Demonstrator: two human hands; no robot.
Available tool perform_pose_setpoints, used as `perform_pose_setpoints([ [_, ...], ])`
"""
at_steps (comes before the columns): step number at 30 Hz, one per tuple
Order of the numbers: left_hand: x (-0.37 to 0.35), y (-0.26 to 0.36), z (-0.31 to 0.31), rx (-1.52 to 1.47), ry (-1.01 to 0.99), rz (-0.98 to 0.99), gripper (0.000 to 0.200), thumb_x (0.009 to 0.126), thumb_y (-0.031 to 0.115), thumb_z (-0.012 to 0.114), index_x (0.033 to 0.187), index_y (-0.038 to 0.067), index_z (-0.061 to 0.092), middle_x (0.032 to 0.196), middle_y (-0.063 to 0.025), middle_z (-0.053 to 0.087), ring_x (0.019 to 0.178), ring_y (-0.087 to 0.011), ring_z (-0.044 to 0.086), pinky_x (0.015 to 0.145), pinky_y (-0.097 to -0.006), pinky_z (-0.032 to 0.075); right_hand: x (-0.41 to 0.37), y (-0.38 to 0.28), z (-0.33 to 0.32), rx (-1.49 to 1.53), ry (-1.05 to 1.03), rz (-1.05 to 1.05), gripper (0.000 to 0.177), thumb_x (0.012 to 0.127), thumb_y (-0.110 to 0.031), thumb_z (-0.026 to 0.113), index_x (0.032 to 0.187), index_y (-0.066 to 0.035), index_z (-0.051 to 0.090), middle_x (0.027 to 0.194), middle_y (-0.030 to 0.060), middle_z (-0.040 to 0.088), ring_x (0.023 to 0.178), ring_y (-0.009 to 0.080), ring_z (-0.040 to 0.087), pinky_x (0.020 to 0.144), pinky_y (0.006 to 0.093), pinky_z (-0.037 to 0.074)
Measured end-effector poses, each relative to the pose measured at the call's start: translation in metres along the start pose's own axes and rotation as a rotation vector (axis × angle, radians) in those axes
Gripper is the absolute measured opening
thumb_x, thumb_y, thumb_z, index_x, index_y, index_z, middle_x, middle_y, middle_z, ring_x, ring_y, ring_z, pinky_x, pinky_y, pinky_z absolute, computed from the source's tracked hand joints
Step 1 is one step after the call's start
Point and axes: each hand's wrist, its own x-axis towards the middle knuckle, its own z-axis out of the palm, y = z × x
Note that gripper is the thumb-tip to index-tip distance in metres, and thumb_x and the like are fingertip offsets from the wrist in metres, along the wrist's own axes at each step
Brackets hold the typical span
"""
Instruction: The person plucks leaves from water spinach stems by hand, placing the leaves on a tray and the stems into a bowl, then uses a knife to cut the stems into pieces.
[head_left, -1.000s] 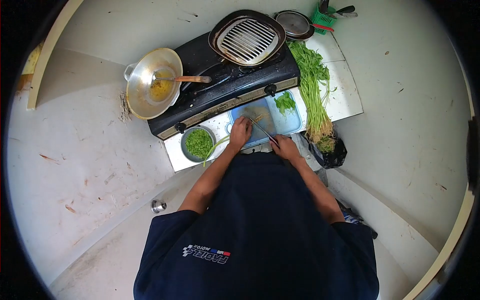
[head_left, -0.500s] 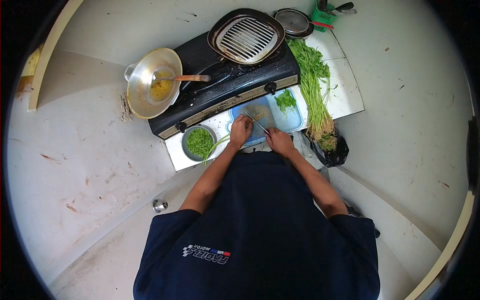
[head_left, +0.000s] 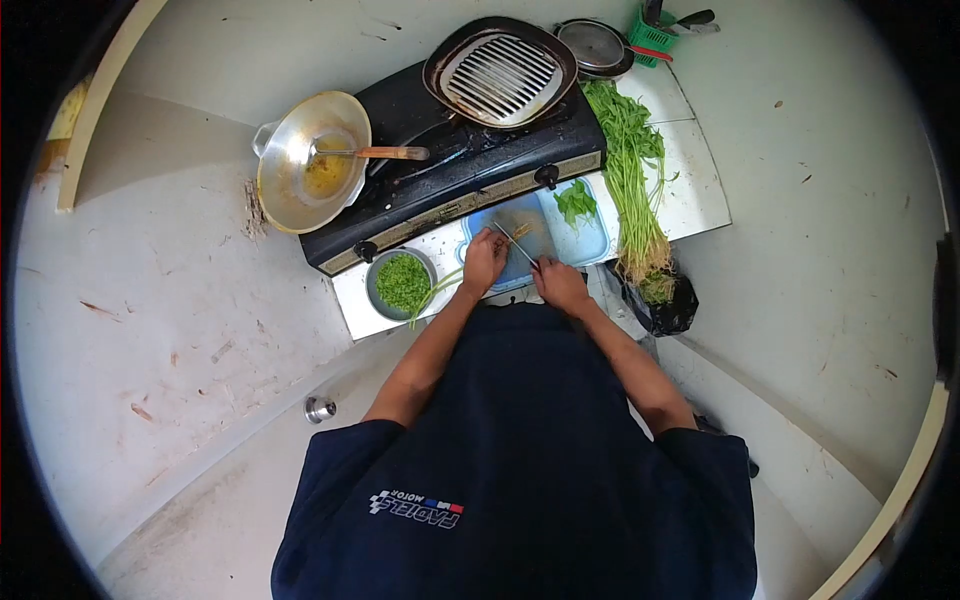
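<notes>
By the near edge of the counter (head_left: 697, 192), a knife (head_left: 519, 249) is gripped in the right hand (head_left: 563, 286), angled over the blue tray (head_left: 600, 238) toward green stems (head_left: 437, 290) pinched in the left hand (head_left: 484, 263), seemingly to steady them. Chopped greens are kept within reach in the bowl (head_left: 372, 290) near the left corner. Farther right, beside the stove (head_left: 470, 192), the leafy bunch (head_left: 630, 170) is laid lengthwise, apparently off the tray.

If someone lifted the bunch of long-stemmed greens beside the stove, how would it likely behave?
The greens would probably flop at the leafy end, since the stems look long and thin. The tangled roots might snag on the black bag they overhang.
</notes>
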Motion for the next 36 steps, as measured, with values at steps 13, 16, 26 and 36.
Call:
perform_pose_setpoints([
  [13,-0.001,-0.003,0.005,0.017,0.031,0.005,0.009,0.084,0.001,0.069,0.092,-0.003,0.069,0.090,-0.0206,0.063,0.090,-0.0400,0.065,0.083,-0.0459,0.052,0.010,-0.003,-0.013,-0.009,-0.024,0.002,0.033,0.101,-0.032,0.054,0.104,0.001,0.061,0.084,0.0262,0.071,0.078,0.0452,0.071,0.070,0.0548,0.058],
  [16,0.000,-0.004,0.005,0.005,0.018,-0.011,0.009,0.084,0.002,0.069,0.092,-0.003,0.069,0.091,-0.0202,0.064,0.091,-0.0396,0.064,0.085,-0.0455,0.051,0.000,0.001,-0.014,0.016,0.027,-0.017,0.033,0.102,-0.032,0.053,0.104,0.000,0.061,0.082,0.0266,0.070,0.078,0.0461,0.070,0.071,0.0560,0.057],
  [26,0.000,-0.001,0.004,0.077,0.032,0.026,0.010,0.085,0.004,0.069,0.093,-0.001,0.070,0.093,-0.0196,0.065,0.091,-0.0391,0.064,0.088,-0.0455,0.051,0.014,-0.011,-0.018,-0.019,-0.013,-0.005,0.032,0.102,-0.031,0.053,0.104,-0.001,0.061,0.082,0.0256,0.071,0.078,0.0467,0.070,0.072,0.0561,0.056],
  [36,-0.001,-0.005,0.006,0.013,0.048,0.006,0.010,0.085,0.002,0.070,0.093,-0.003,0.070,0.092,-0.0191,0.063,0.088,-0.0393,0.065,0.081,-0.0453,0.053,-0.014,0.008,-0.014,0.000,-0.003,0.008,0.033,0.102,-0.033,0.054,0.106,-0.001,0.062,0.083,0.0260,0.070,0.077,0.0465,0.069,0.072,0.0562,0.056],
])
